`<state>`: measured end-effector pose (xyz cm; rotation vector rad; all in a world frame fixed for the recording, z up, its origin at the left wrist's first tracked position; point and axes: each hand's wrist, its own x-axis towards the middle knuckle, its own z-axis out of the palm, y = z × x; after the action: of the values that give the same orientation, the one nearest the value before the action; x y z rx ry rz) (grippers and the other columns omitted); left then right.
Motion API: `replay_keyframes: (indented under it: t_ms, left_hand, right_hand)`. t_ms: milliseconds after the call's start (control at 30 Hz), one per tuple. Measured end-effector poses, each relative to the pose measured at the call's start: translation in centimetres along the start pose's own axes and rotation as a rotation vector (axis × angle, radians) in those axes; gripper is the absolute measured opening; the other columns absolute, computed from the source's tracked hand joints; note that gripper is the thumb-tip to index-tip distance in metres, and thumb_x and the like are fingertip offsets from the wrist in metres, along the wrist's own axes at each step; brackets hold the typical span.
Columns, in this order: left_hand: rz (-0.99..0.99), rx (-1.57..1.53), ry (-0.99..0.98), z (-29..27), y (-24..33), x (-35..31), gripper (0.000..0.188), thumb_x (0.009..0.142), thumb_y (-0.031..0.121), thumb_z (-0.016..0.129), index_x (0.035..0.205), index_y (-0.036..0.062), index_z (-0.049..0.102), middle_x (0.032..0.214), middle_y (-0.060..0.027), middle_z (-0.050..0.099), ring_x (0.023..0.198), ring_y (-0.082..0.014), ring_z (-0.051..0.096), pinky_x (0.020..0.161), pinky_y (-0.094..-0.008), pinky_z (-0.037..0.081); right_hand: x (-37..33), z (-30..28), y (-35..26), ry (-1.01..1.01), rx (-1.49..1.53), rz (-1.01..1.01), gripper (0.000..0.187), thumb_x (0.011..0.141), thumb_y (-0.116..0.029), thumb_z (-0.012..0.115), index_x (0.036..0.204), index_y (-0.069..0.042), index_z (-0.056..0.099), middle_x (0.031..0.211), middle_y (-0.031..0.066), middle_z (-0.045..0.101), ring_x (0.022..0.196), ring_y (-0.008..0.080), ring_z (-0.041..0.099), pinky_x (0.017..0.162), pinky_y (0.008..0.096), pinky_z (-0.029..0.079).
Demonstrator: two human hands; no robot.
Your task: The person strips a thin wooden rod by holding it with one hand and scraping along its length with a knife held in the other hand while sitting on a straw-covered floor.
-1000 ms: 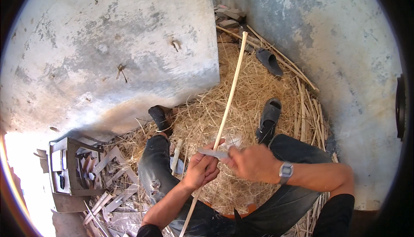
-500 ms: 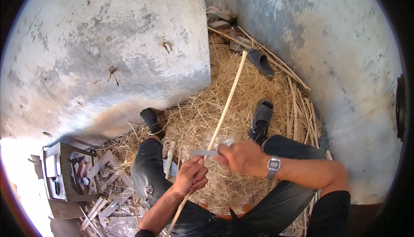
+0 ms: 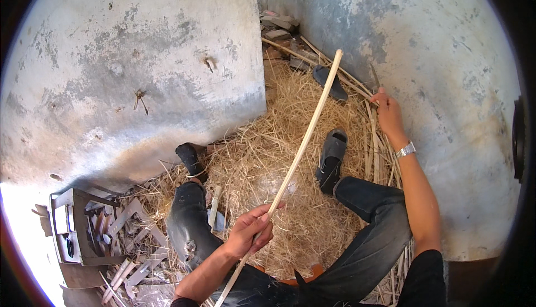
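Observation:
A long pale wooden strip [image 3: 309,134], likely split bamboo, slants from the bottom edge up toward the far right. My left hand [image 3: 250,231] is closed around its lower part, above my lap. Far out to the right, near the wall, my right hand [image 3: 389,114] is closed on a knife [image 3: 374,76] whose thin blade points up and away. The blade is apart from the strip. A watch [image 3: 405,150] is on my right wrist.
Shavings [image 3: 290,95] cover the floor between my legs. Long strips [image 3: 379,139] lie along the right wall [image 3: 446,84]. A loose black slipper [image 3: 330,82] lies near the corner bricks [image 3: 279,25]. At left stands a dark frame-like box [image 3: 78,226] beside scattered scraps [image 3: 131,223].
My right hand has swung with the knife from beside the left hand, at the strip, out to the far right. The strip's far end has shifted up and to the right.

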<state>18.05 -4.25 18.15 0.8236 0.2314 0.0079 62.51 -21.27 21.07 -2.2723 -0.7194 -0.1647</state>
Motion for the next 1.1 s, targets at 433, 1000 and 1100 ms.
replay_keyframes:
  t_ms: [433,1000,1100]
  left_hand:
    - [-0.007,-0.037,-0.062,0.3,-1.8,0.1,0.044,0.11,0.011,0.046,0.154,0.0109,0.044,0.062,0.003,0.033,0.047,-0.0057,0.029,0.042,-0.0218,0.029]
    - [-0.011,-0.183,-0.067,-0.9,-1.5,-0.5,0.042,0.11,0.012,0.044,0.151,0.0152,0.049,0.059,0.0054,0.025,0.043,-0.0051,0.021,0.039,-0.0224,0.022]
    - [-0.004,-0.178,-0.038,-1.4,-1.3,-0.9,0.041,0.11,0.011,0.044,0.15,0.0146,0.05,0.059,0.0052,0.026,0.044,-0.0052,0.021,0.039,-0.0223,0.023]
  right_hand:
    - [-3.0,-0.2,-8.4,0.051,0.217,-0.385,0.043,0.103,-0.009,0.059,0.145,-0.014,0.058,0.072,-0.0077,0.047,0.06,0.0037,0.037,0.054,0.0233,0.033]
    - [-3.2,2.0,-7.6,0.011,0.317,-0.47,0.039,0.101,-0.008,0.058,0.139,-0.014,0.063,0.067,-0.0008,0.06,0.054,0.0059,0.039,0.05,0.0265,0.034]
    - [-5.3,2.4,-8.5,-0.107,0.343,-0.501,0.04,0.103,-0.008,0.056,0.142,-0.013,0.061,0.068,-0.0052,0.051,0.057,0.0054,0.035,0.051,0.026,0.033]
